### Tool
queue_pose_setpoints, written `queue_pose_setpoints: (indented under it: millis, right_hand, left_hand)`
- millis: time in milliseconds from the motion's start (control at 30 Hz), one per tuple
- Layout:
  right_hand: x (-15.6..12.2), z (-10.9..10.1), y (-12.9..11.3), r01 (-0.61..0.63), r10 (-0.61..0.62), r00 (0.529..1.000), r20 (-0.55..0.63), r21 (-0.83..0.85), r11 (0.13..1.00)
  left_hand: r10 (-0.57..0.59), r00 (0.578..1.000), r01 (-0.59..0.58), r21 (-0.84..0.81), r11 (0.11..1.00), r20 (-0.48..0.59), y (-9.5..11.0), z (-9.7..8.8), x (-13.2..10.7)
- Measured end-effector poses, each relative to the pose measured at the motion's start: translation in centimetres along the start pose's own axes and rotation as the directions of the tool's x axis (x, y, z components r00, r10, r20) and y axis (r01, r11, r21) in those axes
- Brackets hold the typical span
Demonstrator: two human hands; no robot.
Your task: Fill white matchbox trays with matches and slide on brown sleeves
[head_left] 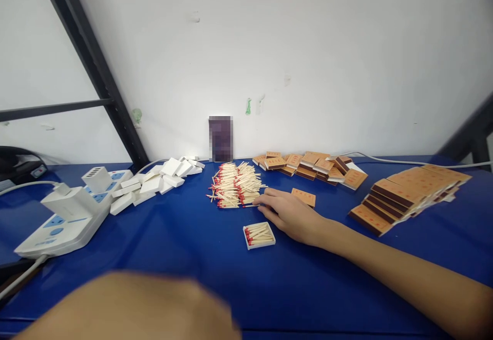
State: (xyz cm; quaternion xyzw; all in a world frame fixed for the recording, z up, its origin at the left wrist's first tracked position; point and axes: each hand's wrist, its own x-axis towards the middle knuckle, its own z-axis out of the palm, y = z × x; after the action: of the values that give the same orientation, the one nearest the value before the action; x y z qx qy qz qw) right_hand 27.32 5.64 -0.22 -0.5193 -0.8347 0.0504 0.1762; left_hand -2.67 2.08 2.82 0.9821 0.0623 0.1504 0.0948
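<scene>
My right hand (288, 211) reaches in from the right to the near right edge of a pile of red-headed matches (231, 183). Its fingertips are closed together on the end of a match (250, 205) lying at that edge. Just nearer than the hand is a white matchbox tray (259, 247) with several matches in it, heads to the left. An orange matchbox sleeve (304, 196) lies flat behind the hand. My left hand (142, 309) is a blurred shape at the bottom, very close to the camera; its fingers cannot be made out.
White matchbox trays (165, 175) are heaped at the left, beside a power strip (57, 232) with plugged-in chargers. Orange matchboxes (308, 163) lie along the wall; stacked matchbox sleeves (408, 191) stand at the right. A pixelated dark rectangle (221, 138) leans against the wall.
</scene>
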Motion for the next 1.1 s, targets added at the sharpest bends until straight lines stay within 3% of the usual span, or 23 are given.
queue_pose_setpoints:
  millis: [100, 167, 300, 400, 533, 1100]
  right_hand:
    - [0.1, 0.1, 0.0, 0.012, -0.012, 1.000, -0.011, 0.010, 1.000]
    - [0.2, 0.1, 0.0, 0.016, -0.016, 1.000, -0.018, 0.010, 1.000]
    - [0.1, 0.2, 0.0, 0.014, -0.014, 1.000, -0.024, 0.004, 1.000]
    - [0.0, 0.2, -0.1, 0.024, -0.024, 0.999, -0.042, 0.004, 1.000]
    - [-0.1, 0.0, -0.2, 0.026, -0.025, 0.999, -0.042, 0.019, 0.999]
    - [-0.4, -0.7, -0.4, 0.022, -0.024, 0.999, 0.037, 0.053, 0.998]
  left_hand:
    - [-0.162, 0.987, 0.160, 0.123, 0.979, 0.002, -4.6, -2.4, 5.3]
    - [-0.214, 0.976, 0.218, 0.172, 0.961, -0.041, -7.2, -2.7, 8.0]
    - [-0.258, 0.960, 0.279, 0.327, 0.903, -0.106, -9.8, -1.4, 9.4]
    - [-0.182, 0.977, 0.214, 0.434, 0.875, -0.114, -9.9, -0.3, 8.3]
    - [-0.118, 0.990, 0.137, 0.384, 0.913, -0.073, -9.6, 0.2, 7.2]
    - [-0.150, 0.989, 0.131, 0.370, 0.920, 0.021, -8.7, 1.5, 8.0]
